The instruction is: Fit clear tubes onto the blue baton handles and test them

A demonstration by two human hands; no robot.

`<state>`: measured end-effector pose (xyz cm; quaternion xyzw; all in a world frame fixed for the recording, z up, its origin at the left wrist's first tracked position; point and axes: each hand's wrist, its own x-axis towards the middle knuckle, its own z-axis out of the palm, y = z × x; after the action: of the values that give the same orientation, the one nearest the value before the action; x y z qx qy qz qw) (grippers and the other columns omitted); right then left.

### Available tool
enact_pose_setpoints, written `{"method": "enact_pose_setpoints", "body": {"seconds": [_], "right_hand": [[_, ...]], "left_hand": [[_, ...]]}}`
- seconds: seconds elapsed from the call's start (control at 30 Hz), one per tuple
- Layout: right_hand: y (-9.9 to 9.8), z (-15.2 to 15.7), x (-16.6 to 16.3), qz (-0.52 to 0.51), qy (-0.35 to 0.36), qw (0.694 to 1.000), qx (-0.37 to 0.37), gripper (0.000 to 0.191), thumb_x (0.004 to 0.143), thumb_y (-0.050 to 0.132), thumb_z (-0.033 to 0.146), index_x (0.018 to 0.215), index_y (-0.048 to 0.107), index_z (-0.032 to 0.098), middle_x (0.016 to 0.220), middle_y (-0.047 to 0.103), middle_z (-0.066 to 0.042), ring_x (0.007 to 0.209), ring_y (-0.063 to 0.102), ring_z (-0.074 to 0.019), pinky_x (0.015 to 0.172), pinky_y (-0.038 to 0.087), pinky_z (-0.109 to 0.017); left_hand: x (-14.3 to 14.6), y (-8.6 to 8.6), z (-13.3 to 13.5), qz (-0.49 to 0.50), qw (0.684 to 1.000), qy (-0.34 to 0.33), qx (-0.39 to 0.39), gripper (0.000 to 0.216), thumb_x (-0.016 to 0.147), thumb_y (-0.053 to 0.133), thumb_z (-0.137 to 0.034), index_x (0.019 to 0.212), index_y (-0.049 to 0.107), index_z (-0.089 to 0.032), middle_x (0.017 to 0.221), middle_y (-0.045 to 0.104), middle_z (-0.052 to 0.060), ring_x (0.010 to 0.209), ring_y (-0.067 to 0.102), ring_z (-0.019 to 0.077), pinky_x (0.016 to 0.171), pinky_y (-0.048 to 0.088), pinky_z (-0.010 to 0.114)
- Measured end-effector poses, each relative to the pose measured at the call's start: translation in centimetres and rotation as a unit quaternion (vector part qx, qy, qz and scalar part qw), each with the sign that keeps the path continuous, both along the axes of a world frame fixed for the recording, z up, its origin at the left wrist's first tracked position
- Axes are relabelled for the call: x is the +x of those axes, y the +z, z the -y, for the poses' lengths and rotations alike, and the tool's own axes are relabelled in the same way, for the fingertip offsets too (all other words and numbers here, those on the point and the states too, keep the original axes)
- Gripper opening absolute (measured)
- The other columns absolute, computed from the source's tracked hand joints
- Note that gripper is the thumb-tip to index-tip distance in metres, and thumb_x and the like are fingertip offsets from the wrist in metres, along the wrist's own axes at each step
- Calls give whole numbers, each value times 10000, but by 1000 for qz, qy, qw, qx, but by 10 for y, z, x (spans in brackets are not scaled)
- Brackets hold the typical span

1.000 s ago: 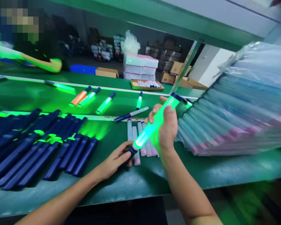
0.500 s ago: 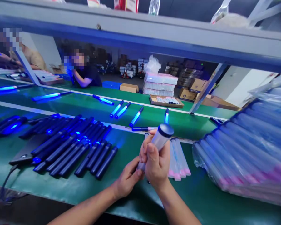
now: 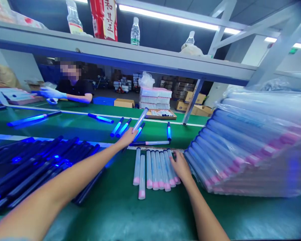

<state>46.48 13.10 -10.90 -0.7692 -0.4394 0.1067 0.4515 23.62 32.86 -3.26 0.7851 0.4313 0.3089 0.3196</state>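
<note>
My left hand [image 3: 127, 137] reaches far forward over the green conveyor belt [image 3: 72, 125], closed on the handle end of an assembled light stick [image 3: 140, 119] that points up and away, unlit. My right hand [image 3: 180, 165] rests on the near bench, its fingers curled on the right end of a row of several clear tubes with pink ends [image 3: 154, 167]. On the belt ahead lie several sticks glowing blue [image 3: 120, 127], and one unlit stick [image 3: 150, 143] lies crosswise by the belt's near edge.
Many dark blue handles [image 3: 35, 167] lie in a heap at the left. A big plastic-wrapped stack of tubes [image 3: 253, 144] fills the right. Across the belt a person [image 3: 72, 88] in gloves works. Bottles stand on the shelf [image 3: 115, 53] overhead; boxes are behind.
The stick, held in both hands near my chest, has been carried out over the belt by my left hand alone. My right hand dropped to the clear tubes. The lights turned from green to blue.
</note>
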Motion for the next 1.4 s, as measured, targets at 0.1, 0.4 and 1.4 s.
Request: {"method": "enact_pose_setpoints", "body": {"seconds": [0.1,0.4,1.4], "right_hand": [[-23,5,21,-4,-31,997,-74,490,836,601,342,1253,625,85,1135,671,-213,1113,646,-365,1010,452,-514],[-28,12,49,-103,-21,994,-31,375,861,468,416,1082,600,143,887,653,-82,759,697,-216,612,560,-311],[94,13,-142,-455,144,772,420,249,924,575,484,1076,561,288,754,413,72,443,311,-34,385,299,-179]], "left_hand": [[25,19,-47,-87,994,36,63,340,979,617,-373,1229,610,-144,1208,644,104,1028,651,229,881,563,428],[-66,-31,27,-371,923,-5,99,301,854,742,-356,1042,677,-129,983,724,144,1098,655,370,963,469,484],[-77,-69,203,230,845,-278,-395,395,981,517,-569,1037,533,-179,732,509,-39,489,417,55,431,310,176]]}}
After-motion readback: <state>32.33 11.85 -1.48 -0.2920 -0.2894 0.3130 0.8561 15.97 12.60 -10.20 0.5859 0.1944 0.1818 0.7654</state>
